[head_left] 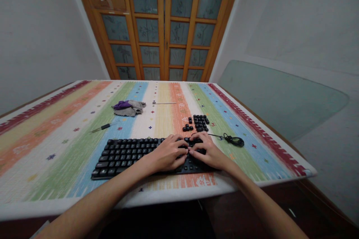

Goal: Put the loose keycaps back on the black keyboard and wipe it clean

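Note:
A black keyboard (pixel 123 157) lies along the near edge of the table. Over its right half, my left hand (pixel 171 153) bends its fingers down at the keys. My right hand (pixel 206 151) comes in from the other side, thumb and forefinger drawn close together. The fingertips of both hands meet above the keys, and whatever small thing they grip is hidden. Just beyond my right hand sits a group of loose black keycaps (pixel 200 121), with a few more keycaps (pixel 187 127) to its left.
A coiled black cable (pixel 234 140) rests right of the keyboard. Farther back are a grey and purple cloth (pixel 129 108) and a thin rod-like tool (pixel 165 103). A black-handled tool (pixel 105 126) lies at the left. A striped tablecloth (pixel 56 149) covers the table.

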### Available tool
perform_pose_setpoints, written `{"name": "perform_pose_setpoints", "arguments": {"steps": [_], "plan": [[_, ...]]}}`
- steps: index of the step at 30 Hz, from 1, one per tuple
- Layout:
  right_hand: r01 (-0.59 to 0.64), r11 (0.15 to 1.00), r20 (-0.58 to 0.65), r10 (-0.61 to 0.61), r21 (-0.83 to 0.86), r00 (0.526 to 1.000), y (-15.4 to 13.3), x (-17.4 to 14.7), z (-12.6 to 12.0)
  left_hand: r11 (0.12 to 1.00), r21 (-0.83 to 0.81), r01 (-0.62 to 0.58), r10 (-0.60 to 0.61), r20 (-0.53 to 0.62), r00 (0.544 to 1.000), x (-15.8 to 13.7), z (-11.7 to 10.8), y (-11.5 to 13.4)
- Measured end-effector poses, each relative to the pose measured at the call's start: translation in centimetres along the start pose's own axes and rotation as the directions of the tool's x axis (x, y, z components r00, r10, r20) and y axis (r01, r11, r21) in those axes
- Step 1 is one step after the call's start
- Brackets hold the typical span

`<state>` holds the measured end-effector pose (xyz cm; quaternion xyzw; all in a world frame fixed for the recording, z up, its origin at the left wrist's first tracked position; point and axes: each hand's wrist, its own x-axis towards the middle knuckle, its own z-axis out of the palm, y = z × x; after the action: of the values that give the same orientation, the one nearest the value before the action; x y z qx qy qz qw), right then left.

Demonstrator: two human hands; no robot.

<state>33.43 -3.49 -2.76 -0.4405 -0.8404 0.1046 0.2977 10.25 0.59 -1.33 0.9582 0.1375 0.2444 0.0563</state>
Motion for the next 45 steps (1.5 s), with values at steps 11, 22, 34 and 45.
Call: {"name": "perform_pose_setpoints", "arguments": {"steps": [11, 22, 34, 45], "plan": [[-0.016, 1.0, 0.008, 0.016, -0.021, 1.0, 0.3, 0.1, 0.3, 0.999, 0.051, 0.001, -0.002, 0.024, 1.0, 0.2, 0.1, -0.2], [0.046, 0.999, 0.127, -0.044, -0.011, 0.991, 0.4, 1.8, -1.7, 0.998, 0.062, -0.003, 0.0, 0.039, 0.999, -0.1, 0.0, 0.0], [-0.118, 0.97, -0.009, 0.118, -0.211, 0.993, 10.1, 8.9, -3.4, 0.997, 0.052, -0.05, 0.05, 0.012, 0.999, -0.5, 0.3, -0.2], [-0.147, 0.947, 0.035, 0.163, -0.285, 0.986, 12.6, 10.9, -1.6, 0.998, 0.047, -0.051, 0.051, -0.003, 0.999, -0.6, 0.1, -0.1]]}}
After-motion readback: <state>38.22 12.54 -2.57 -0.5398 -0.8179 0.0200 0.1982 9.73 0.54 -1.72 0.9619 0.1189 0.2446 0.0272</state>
